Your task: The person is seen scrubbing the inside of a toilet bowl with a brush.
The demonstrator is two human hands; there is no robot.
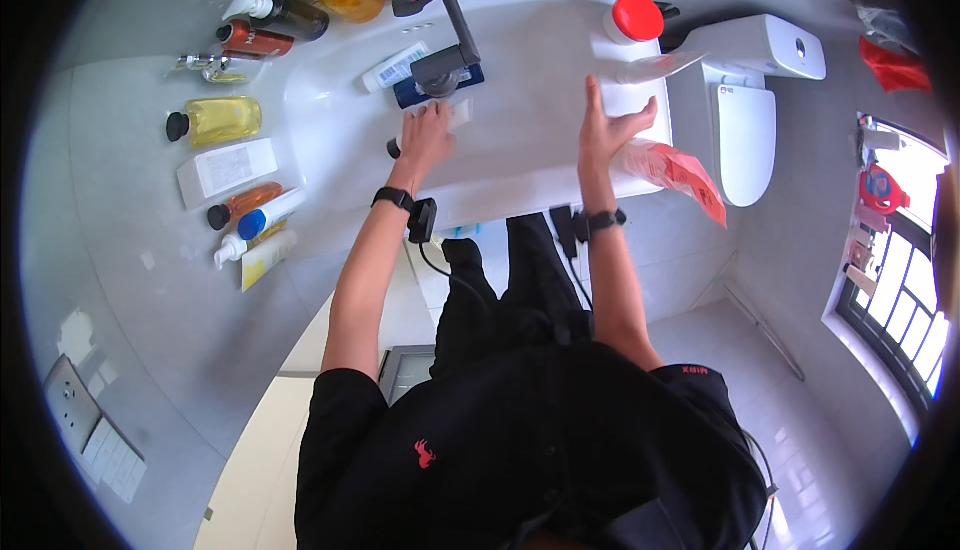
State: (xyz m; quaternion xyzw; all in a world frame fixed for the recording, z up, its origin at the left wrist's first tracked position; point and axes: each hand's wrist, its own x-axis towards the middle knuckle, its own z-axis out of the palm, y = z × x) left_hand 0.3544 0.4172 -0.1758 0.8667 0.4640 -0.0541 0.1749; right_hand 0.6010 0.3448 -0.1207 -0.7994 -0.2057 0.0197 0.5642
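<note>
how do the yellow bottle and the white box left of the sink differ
The yellow bottle is see-through with a dark cap; the white box is opaque, flat and rectangular. The bottle lies farther from the person, the box nearer. Both lie on the grey counter, away from both hands.

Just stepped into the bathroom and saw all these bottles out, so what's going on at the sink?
A person in black leans over the white sink. Their left hand rests on a small white item by the dark faucet, while the right hand lies open and flat on the sink's right side, near a red packet. Bottles and tubes line the counter to the left.
</note>
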